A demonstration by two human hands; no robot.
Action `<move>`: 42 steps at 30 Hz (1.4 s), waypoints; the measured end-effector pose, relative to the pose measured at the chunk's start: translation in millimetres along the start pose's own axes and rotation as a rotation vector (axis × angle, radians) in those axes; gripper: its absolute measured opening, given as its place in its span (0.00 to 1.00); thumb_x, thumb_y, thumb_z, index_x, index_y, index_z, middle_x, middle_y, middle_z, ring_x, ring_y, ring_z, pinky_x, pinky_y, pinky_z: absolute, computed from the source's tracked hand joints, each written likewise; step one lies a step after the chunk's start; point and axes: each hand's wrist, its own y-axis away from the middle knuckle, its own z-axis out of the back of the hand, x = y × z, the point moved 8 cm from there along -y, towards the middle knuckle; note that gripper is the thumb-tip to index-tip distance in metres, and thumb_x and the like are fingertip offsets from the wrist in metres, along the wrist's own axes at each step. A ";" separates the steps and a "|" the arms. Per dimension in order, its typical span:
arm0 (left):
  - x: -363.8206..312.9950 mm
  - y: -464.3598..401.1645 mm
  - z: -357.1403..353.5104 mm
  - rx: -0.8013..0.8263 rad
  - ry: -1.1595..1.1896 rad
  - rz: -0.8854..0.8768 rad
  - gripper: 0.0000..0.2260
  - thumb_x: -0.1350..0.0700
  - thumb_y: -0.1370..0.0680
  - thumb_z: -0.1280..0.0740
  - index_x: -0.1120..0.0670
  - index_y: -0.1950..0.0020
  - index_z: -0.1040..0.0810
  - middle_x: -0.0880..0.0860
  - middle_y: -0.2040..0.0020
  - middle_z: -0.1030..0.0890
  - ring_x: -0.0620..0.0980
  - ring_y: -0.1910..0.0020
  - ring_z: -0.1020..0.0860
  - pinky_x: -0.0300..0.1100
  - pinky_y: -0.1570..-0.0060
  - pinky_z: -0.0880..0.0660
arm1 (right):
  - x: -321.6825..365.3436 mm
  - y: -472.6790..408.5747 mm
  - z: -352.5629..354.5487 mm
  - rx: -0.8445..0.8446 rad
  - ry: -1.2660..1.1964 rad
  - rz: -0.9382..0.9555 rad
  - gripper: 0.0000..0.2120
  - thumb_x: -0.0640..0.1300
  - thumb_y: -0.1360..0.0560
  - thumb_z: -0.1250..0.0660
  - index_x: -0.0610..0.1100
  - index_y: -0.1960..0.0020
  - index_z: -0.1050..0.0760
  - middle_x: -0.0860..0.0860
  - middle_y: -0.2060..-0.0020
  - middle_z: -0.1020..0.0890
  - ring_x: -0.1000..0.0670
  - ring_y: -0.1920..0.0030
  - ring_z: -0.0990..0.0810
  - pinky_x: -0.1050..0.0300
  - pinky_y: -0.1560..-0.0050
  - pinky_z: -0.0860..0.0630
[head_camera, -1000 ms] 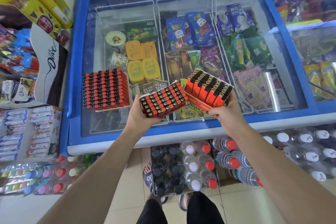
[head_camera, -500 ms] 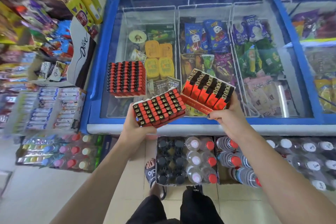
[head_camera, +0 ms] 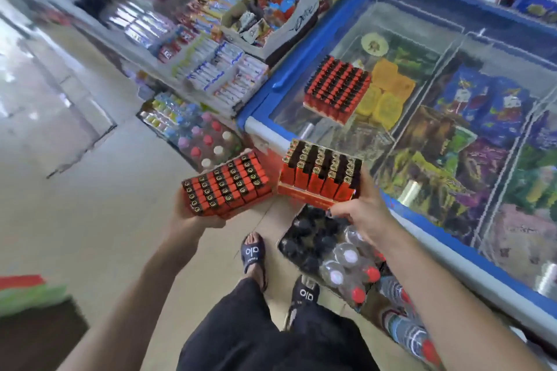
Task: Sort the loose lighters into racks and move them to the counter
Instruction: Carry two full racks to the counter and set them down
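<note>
2 bare forearms, no sleeves, no watch, no rings showing on the left hand or the right hand. Dark nail polish on the right thumb. Black trousers at 6 o'clock. 2 navy slide sandals with white "olo"-style lettering across each strap, toes bare.

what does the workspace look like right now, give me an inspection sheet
surface: freezer lid, glass, blue frame; one full rack of red lighters rests on it.
job's things: left rack and right rack, both filled, both held off the freezer over the floor.
clutter: bottle packs on the floor by the freezer; more bottles at its corner.
grippers: left hand holds the left rack from below; right hand grips the right rack's near edge.
cables: nothing seen.
surroundings: snack shelves beyond the freezer, tiled floor; picture blurred.
</note>
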 end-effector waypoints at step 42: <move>-134.8 -292.2 481.1 -0.413 0.119 0.151 0.37 0.68 0.44 0.32 0.46 0.37 0.26 0.46 0.49 0.14 0.45 0.49 0.17 0.45 0.52 0.21 | 146.2 -389.2 -586.9 0.350 0.073 -0.054 0.41 0.18 0.43 0.37 0.61 0.48 0.22 0.48 0.56 0.17 0.46 0.55 0.20 0.53 0.65 0.23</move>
